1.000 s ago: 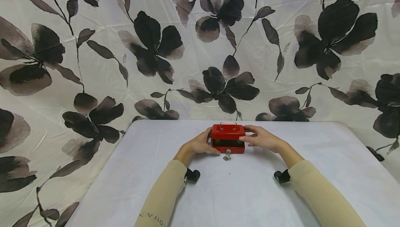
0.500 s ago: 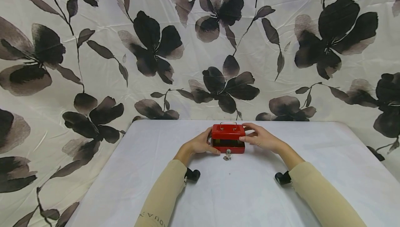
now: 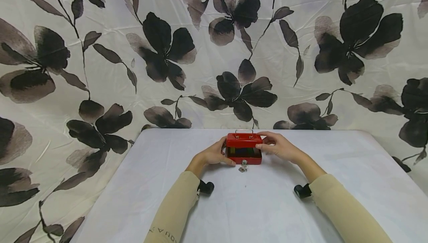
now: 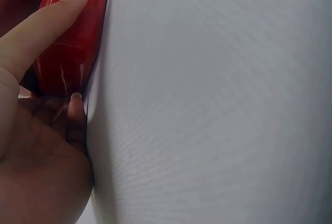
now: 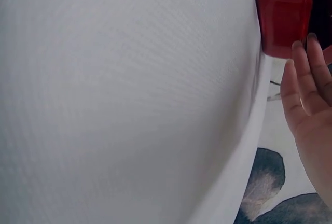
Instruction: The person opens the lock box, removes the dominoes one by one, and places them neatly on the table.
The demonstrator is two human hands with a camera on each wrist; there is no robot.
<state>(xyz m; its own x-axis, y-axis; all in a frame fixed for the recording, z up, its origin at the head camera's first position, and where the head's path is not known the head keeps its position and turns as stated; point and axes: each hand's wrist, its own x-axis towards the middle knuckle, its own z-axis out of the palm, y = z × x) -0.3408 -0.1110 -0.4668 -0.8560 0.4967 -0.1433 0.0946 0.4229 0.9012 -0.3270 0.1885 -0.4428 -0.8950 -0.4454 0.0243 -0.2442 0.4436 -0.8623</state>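
Note:
A small red metal cash box (image 3: 247, 160) sits near the table's far edge, its lid (image 3: 244, 141) partly raised above a dark interior. Keys hang at the lock (image 3: 243, 167) on its front, and a wire handle (image 3: 244, 131) stands up on top. My left hand (image 3: 214, 153) grips the base from the left, thumb along the front and fingers at the side; the left wrist view shows that thumb (image 4: 46, 27) across the red wall. From the right, my right hand (image 3: 282, 148) holds the lid's right end between thumb and index finger, with its other fingers (image 5: 306, 79) extended beside the box.
A white cloth covers the table (image 3: 247, 213). Behind it hangs a pale curtain (image 3: 301, 98) printed with dark flowers. Black wrist cameras sit at both cuffs, the left camera (image 3: 206, 188) and the right camera (image 3: 302, 190).
The lid has risen slightly with my right hand, and the gap above the base is wider. My left hand and the base stay in place.

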